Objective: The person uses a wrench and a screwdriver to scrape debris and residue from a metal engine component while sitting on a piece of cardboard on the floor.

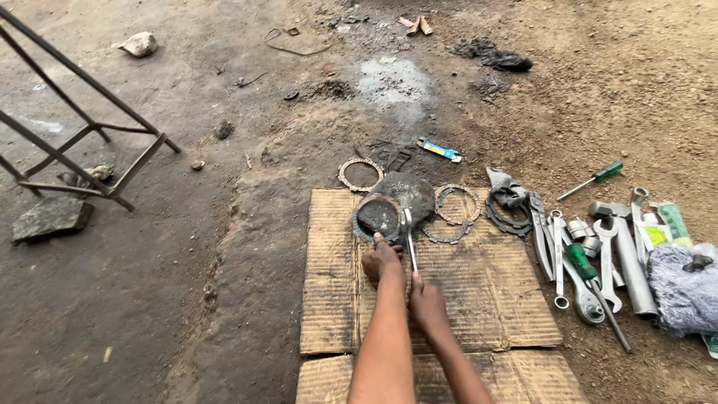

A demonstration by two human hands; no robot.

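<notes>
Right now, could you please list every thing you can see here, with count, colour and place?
Round dirty metal drum part: one, dark grey, cardboard's far edge.
Long metal tool: one, silver, beside drum.
Toothed ring plates: several, grey, around drum.
Flat corrugated cardboard sheet: one, brown, on ground.
Spanners and wrenches: several, silver, right.
Green-handled screwdriver: one, far right.
Fluffy cloth: one, grey, right edge.
Metal frame: one, dark, left.
Left hand: touching drum.
Right hand: holding tool.
</notes>
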